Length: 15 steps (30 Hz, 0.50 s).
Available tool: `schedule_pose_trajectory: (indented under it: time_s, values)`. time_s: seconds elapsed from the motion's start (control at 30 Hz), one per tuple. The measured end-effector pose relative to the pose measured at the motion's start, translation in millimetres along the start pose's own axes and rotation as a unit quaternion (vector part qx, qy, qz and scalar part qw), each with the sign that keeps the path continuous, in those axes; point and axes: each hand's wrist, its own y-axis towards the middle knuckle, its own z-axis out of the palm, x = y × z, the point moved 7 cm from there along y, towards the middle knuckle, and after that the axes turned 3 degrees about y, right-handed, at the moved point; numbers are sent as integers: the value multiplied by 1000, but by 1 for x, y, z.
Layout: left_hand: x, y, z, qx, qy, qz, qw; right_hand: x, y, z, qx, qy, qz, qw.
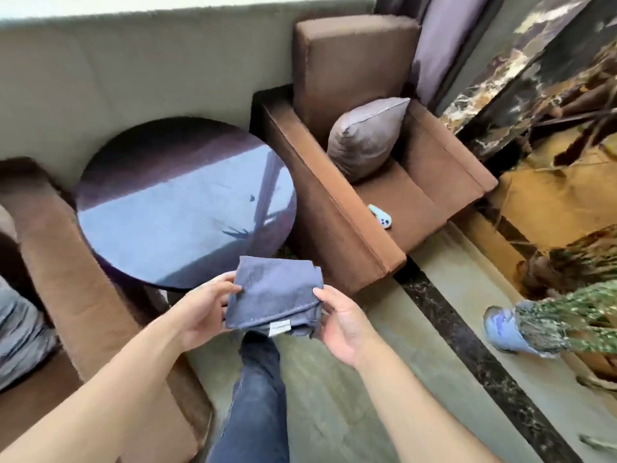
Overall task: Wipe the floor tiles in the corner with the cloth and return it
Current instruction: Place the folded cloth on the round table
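At lower centre of the frame, I see the folded cloth (273, 295) pinched by both hands, left (203, 309) and right (340, 324) closed on opposite ends, its long axis running between them, floor (334, 396) below.

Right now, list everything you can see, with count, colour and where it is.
cloth: one, blue-grey, folded, held between both hands
round table: one, dark glossy, between the armchairs
armchair: two, brown, one right of the table, one at the left edge
cushion: one, grey, on the right armchair
small device: one, pale blue-white, on that seat
floor tiles: beige, dark border strip
left hand: one, grips the cloth's left edge
right hand: one, grips its right edge
leg: one, blue jeans, bottom centre
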Motion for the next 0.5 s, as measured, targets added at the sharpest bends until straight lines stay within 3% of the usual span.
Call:
schedule_pose_trajectory:
  time_s: [0.17,0.33,0.5]
  values:
    - [-52,72,-78,-151,-61,-13,987,31,151,61,18,-118,59,991]
    - [-72,123,-142,-261,-108,-14,959,37,275,118,67,-309,72,946]
    - [-59,152,-162,-294,-133,-67,944,26,337,137,85,-415,105,900]
